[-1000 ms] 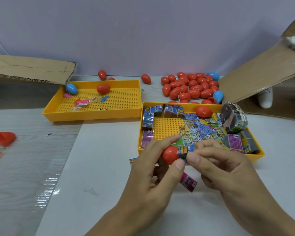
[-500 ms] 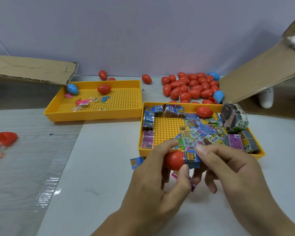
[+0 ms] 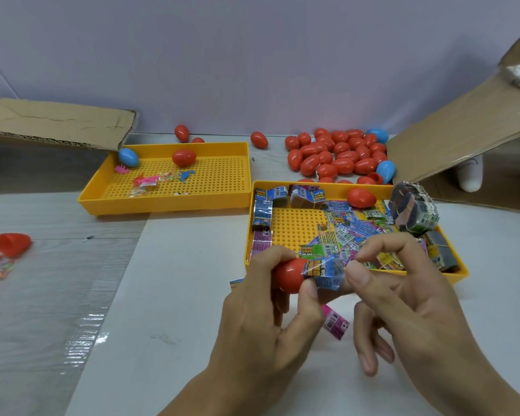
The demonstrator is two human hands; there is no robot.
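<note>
Presently the red egg (image 3: 288, 276) is being gripped by the left hand (image 3: 261, 325) before the yellow tray (image 3: 455, 276), its printed wrapper (image 3: 323, 270) being pinched by the right hand (image 3: 409, 301); tearing is arguably being risked by skewed pulling.

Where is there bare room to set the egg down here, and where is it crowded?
Bare: the white tabletop left of the left hand, in front of the far tray; also that tray's right half. Crowded: the near tray, heaped with labels save a patch at its left, and the egg pile behind it.
</note>
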